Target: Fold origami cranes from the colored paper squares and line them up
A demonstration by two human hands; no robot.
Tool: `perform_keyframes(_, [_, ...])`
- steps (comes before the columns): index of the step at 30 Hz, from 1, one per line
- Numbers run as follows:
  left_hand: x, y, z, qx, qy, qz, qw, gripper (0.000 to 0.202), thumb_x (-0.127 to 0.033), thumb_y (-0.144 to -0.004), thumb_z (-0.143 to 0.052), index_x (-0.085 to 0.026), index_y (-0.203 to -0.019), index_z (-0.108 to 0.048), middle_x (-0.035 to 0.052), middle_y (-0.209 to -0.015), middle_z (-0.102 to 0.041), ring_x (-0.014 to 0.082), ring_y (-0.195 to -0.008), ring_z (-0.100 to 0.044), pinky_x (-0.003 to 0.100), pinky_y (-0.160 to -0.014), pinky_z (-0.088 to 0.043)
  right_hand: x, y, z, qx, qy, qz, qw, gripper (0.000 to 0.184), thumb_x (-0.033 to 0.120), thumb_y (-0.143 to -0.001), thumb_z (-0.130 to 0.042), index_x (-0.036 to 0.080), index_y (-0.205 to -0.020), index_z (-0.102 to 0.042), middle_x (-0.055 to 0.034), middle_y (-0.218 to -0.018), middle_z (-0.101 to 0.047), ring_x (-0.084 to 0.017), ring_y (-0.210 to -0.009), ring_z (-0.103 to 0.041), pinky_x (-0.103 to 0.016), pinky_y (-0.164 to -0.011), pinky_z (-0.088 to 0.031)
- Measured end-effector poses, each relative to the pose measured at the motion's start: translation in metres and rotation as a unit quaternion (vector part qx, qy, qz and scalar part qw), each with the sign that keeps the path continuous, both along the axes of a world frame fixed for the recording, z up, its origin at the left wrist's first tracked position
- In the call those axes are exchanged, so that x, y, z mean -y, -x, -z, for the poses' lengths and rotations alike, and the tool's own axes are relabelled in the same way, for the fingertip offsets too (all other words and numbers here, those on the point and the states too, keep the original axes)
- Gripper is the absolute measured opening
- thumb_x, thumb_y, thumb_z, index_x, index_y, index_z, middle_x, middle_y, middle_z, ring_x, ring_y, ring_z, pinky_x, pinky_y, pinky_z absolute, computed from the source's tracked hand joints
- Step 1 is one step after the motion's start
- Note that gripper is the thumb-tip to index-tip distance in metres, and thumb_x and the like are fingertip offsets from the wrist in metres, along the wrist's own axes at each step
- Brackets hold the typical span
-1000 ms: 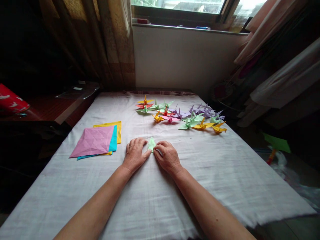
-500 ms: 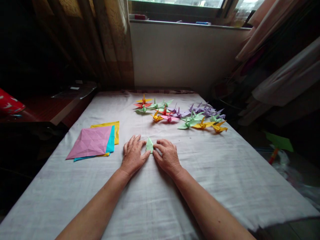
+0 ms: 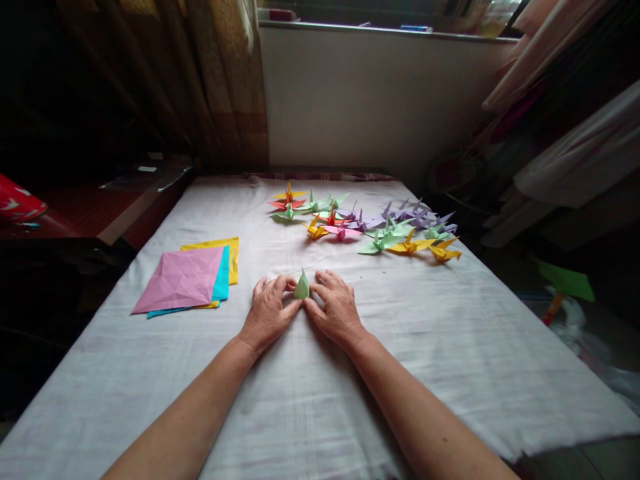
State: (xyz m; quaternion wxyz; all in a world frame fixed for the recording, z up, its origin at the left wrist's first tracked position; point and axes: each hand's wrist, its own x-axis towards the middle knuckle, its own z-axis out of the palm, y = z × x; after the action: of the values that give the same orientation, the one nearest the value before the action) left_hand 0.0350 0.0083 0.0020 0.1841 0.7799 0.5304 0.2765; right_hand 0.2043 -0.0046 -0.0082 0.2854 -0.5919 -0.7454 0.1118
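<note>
A small green fold [image 3: 301, 287] stands tip-up on the white cloth [image 3: 450, 347], near the middle of the table and close to the person. Both hands grasp it. The left hand [image 3: 267, 310] pinches its left edge between thumb and forefinger, the other fingers curled down onto the cloth. The right hand [image 3: 336, 307] presses its thumb against the lower right edge, the fingers bent and arched just behind the fold. The thumbs nearly meet below it, and both forearms lie along the cloth toward the camera.

To the left, well apart from the hands, lies a flat stack of paper squares: a creased pink sheet [image 3: 183, 280] on top, a blue sheet [image 3: 223, 280] showing at its right edge, and a yellow sheet [image 3: 231, 250] under both. Farther back and to the right, a loose band of finished cranes [image 3: 345, 231] in green, purple, yellow, orange, red and pink spreads across the cloth.

A dark side table [image 3: 100, 213] adjoins the table's left edge, with something red [image 3: 15, 203] at the far left. Behind are a brown curtain [image 3: 225, 80], a pale wall [image 3: 370, 100] and a window sill [image 3: 380, 28]. On the floor at right lies a green sheet [image 3: 567, 280].
</note>
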Motion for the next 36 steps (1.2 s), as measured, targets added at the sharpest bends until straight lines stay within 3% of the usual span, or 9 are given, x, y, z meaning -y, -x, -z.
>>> perform_keyframes(8, [-0.001,0.001,0.005,-0.004,-0.025,0.000,1.000,0.023,-0.025,-0.083,-0.061,-0.025,-0.104,-0.052,0.0043,-0.122,-0.066,0.0237,-0.119,-0.058,0.048,-0.113,-0.026,-0.002,-0.001,0.001,-0.045,0.012,-0.007,0.999,0.019,0.023,-0.079,-0.068,0.022,-0.099,-0.067,-0.0091,-0.131,-0.062,-0.031,-0.133,-0.045,-0.050,-0.103,-0.036])
perform_keyframes(14, [0.000,-0.001,0.000,0.027,0.003,-0.012,1.000,0.022,-0.026,-0.081,-0.063,-0.025,-0.101,-0.053,0.0019,-0.103,-0.071,0.0225,-0.100,-0.067,0.051,-0.112,-0.028,-0.001,0.000,0.000,-0.080,0.011,-0.026,0.996,0.022,0.018,-0.081,-0.063,0.025,-0.101,-0.063,-0.0054,-0.113,-0.071,-0.028,-0.126,-0.052,-0.047,-0.101,-0.036])
perform_keyframes(18, [-0.001,0.001,-0.003,0.118,0.037,-0.021,0.992,0.023,-0.025,-0.075,-0.066,-0.024,-0.095,-0.054,0.0006,-0.091,-0.071,0.0211,-0.089,-0.068,0.045,-0.099,-0.043,-0.004,0.000,-0.003,-0.123,0.023,-0.019,0.992,0.013,0.018,-0.079,-0.062,0.023,-0.091,-0.062,-0.0030,-0.093,-0.073,-0.023,-0.099,-0.065,-0.040,-0.092,-0.042])
perform_keyframes(21, [-0.002,0.002,-0.005,0.217,0.120,-0.035,0.968,0.036,-0.030,-0.073,-0.067,-0.023,-0.105,-0.053,-0.0007,-0.085,-0.072,0.0186,-0.080,-0.068,0.035,-0.083,-0.049,-0.006,-0.002,-0.005,-0.165,0.026,-0.009,0.986,0.011,0.020,-0.081,-0.060,0.023,-0.091,-0.061,-0.0016,-0.084,-0.072,-0.020,-0.084,-0.067,-0.037,-0.086,-0.046])
perform_keyframes(23, [-0.003,0.003,-0.006,0.308,0.182,-0.041,0.933,0.042,-0.036,-0.072,-0.070,-0.022,-0.108,-0.053,-0.0009,-0.081,-0.072,0.0176,-0.076,-0.068,0.031,-0.076,-0.050,-0.005,-0.003,-0.008,-0.177,-0.003,0.002,0.984,0.009,0.023,-0.082,-0.058,0.022,-0.090,-0.062,-0.0026,-0.084,-0.073,-0.020,-0.082,-0.068,-0.036,-0.084,-0.047])
perform_keyframes(26, [-0.002,0.001,-0.009,0.425,0.238,-0.047,0.872,0.048,-0.041,-0.065,-0.077,-0.018,-0.102,-0.056,0.0014,-0.081,-0.072,0.0182,-0.076,-0.068,0.031,-0.075,-0.051,0.000,-0.001,-0.011,-0.191,-0.048,-0.017,0.980,0.010,0.028,-0.085,-0.056,0.022,-0.088,-0.063,-0.0044,-0.088,-0.073,-0.019,-0.083,-0.067,-0.033,-0.081,-0.048])
perform_keyframes(28, [0.000,-0.001,-0.010,0.460,0.256,-0.047,0.849,0.051,-0.040,-0.062,-0.081,-0.017,-0.101,-0.058,0.0025,-0.083,-0.073,0.0182,-0.078,-0.068,0.032,-0.078,-0.051,0.004,0.003,-0.011,-0.217,-0.031,-0.038,0.975,0.012,0.030,-0.085,-0.057,0.022,-0.092,-0.063,-0.0040,-0.089,-0.073,-0.017,-0.077,-0.066,-0.030,-0.074,-0.049])
perform_keyframes(32, [0.004,-0.004,-0.015,0.472,0.274,-0.029,0.837,0.051,-0.038,-0.062,-0.083,-0.016,-0.102,-0.061,0.0042,-0.090,-0.073,0.0183,-0.083,-0.067,0.031,-0.080,-0.051,0.006,0.009,-0.009,-0.308,0.065,-0.044,0.948,0.018,0.033,-0.083,-0.059,0.022,-0.098,-0.059,0.0001,-0.077,-0.069,-0.014,-0.064,-0.062,-0.027,-0.063,-0.047])
perform_keyframes(36, [0.004,0.002,-0.018,0.457,0.322,0.023,0.829,0.045,-0.045,-0.068,-0.079,-0.015,-0.101,-0.067,0.0071,-0.094,-0.073,0.0173,-0.080,-0.066,0.029,-0.077,-0.051,0.001,0.008,-0.006,-0.453,0.153,-0.052,0.877,0.028,0.038,-0.076,-0.065,0.023,-0.096,-0.053,0.0047,-0.064,-0.063,-0.013,-0.057,-0.059,-0.024,-0.056,-0.044])
